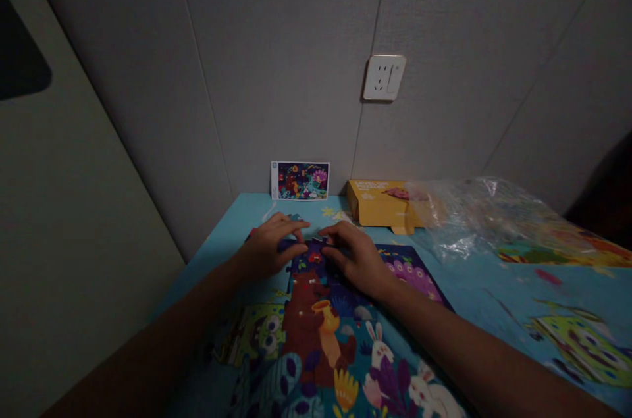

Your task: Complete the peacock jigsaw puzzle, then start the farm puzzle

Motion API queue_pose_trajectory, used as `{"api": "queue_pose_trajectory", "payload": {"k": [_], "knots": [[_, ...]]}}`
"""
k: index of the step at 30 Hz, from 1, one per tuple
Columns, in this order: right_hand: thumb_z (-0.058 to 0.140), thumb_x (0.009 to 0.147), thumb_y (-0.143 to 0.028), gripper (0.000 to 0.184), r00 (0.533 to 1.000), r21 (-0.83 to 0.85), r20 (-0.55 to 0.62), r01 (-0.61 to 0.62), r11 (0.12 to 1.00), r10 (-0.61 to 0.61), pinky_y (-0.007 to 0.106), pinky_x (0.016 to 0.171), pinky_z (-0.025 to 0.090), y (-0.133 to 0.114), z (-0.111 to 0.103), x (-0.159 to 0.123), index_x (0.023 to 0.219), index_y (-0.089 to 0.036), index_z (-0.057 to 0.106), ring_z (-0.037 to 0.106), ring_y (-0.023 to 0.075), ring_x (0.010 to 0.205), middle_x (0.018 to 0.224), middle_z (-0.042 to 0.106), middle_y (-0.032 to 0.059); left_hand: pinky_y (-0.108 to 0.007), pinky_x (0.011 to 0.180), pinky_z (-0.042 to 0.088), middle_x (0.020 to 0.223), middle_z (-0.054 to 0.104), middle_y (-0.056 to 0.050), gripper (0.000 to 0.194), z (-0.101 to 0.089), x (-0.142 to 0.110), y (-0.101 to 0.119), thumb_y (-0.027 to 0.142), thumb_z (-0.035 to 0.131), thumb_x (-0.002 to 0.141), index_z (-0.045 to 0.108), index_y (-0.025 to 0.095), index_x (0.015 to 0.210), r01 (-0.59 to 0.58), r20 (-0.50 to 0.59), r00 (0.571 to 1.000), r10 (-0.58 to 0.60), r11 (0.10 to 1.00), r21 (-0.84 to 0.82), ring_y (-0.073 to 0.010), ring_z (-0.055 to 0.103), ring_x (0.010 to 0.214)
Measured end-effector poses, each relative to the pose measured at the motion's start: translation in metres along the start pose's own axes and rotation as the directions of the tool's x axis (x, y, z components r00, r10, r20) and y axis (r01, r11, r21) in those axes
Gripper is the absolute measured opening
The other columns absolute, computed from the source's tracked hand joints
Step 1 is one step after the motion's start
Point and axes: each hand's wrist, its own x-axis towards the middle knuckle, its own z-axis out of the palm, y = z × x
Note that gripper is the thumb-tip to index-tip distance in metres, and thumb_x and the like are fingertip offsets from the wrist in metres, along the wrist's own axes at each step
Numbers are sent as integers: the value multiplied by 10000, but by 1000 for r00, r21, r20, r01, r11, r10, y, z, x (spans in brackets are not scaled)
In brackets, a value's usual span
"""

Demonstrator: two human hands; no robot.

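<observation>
A partly joined jigsaw puzzle (309, 313) lies on the table, showing a brown bear, white rabbits and flowers on dark blue. At its far edge my left hand (274, 245) hovers low, with thumb and index finger stretched out and apart. Close beside it, my right hand (358, 260) has its thumb and index finger curled around a dark blue puzzle piece (318, 242) at the top edge. The piece's outline is dim and partly covered by the fingers. Bits of colour, perhaps loose pieces, show behind my left hand, mostly hidden.
A picture card (302, 181) of the puzzle leans against the wall. To its right are a yellow box (380, 210) and a crumpled clear plastic bag (464, 220). The blue tablecloth (494, 313) bears cartoon prints. A pale panel (74, 240) stands at the left.
</observation>
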Motion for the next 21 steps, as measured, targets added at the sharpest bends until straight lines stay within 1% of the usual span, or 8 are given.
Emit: {"api": "queue_pose_trajectory", "payload": {"k": [2, 4, 8, 10, 12, 15, 18, 21], "knots": [[623, 820, -120, 178, 999, 50, 42, 21, 999, -23, 290, 720, 421, -4, 2, -2, 986, -182, 623, 550, 166, 788, 850, 598, 28, -321, 882, 453, 992, 670, -60, 343, 8, 0, 11, 266, 566, 890, 579, 189, 1224, -32, 61, 997, 37, 996, -88, -200, 570, 972], [613, 823, -127, 161, 997, 76, 75, 22, 997, -28, 284, 716, 423, -6, 3, -3, 972, -187, 626, 559, 160, 777, 849, 615, 24, -307, 841, 451, 1009, 665, -69, 298, 12, -1, 15, 227, 551, 885, 601, 178, 1175, -14, 86, 996, 23, 994, -106, -195, 578, 948], [580, 848, -150, 210, 996, 58, 92, 2, 998, -7, 293, 749, 434, -5, 3, -1, 1050, -187, 625, 581, 162, 794, 858, 637, 25, -294, 744, 424, 798, 633, -36, 204, 0, -2, 5, 213, 542, 857, 674, 177, 1007, 136, 126, 983, -134, 991, -10, -177, 569, 783], [579, 846, -152, 212, 995, 40, 90, -43, 998, 39, 296, 747, 438, -2, 3, -1, 1051, -172, 627, 589, 167, 793, 851, 642, 32, -278, 708, 407, 735, 610, -21, 142, -9, -2, -4, 230, 561, 834, 676, 170, 892, 205, 192, 959, -209, 978, 36, -163, 556, 727], [575, 846, -153, 207, 993, 27, 94, -75, 997, 72, 299, 742, 442, 0, 3, 0, 1045, -162, 631, 595, 170, 786, 848, 645, 38, -265, 693, 390, 713, 613, -13, 101, -16, -2, -10, 243, 583, 811, 645, 166, 788, 236, 280, 927, -250, 968, 82, -155, 553, 710], [564, 854, -163, 191, 992, 14, 103, -68, 998, 66, 305, 748, 446, 2, 4, -1, 1030, -158, 638, 597, 175, 791, 846, 648, 46, -252, 651, 359, 661, 603, 0, 143, -20, -2, -14, 279, 601, 796, 596, 172, 701, 251, 401, 867, -297, 954, 164, -149, 541, 673], [559, 862, -184, 183, 992, 9, 112, -52, 999, 51, 309, 748, 449, 2, 5, -1, 1023, -156, 643, 600, 179, 792, 845, 653, 54, -244, 605, 326, 621, 574, 11, 192, -24, -1, -11, 307, 605, 794, 558, 177, 661, 271, 451, 820, -352, 933, 236, -139, 515, 626], [557, 864, -197, 190, 992, 9, 114, -56, 998, 55, 313, 748, 453, 4, 6, -2, 1027, -154, 644, 604, 183, 796, 849, 659, 60, -238, 581, 303, 607, 545, 20, 231, -28, 1, -6, 336, 623, 788, 535, 177, 646, 291, 466, 794, -390, 917, 271, -132, 501, 611]]}}
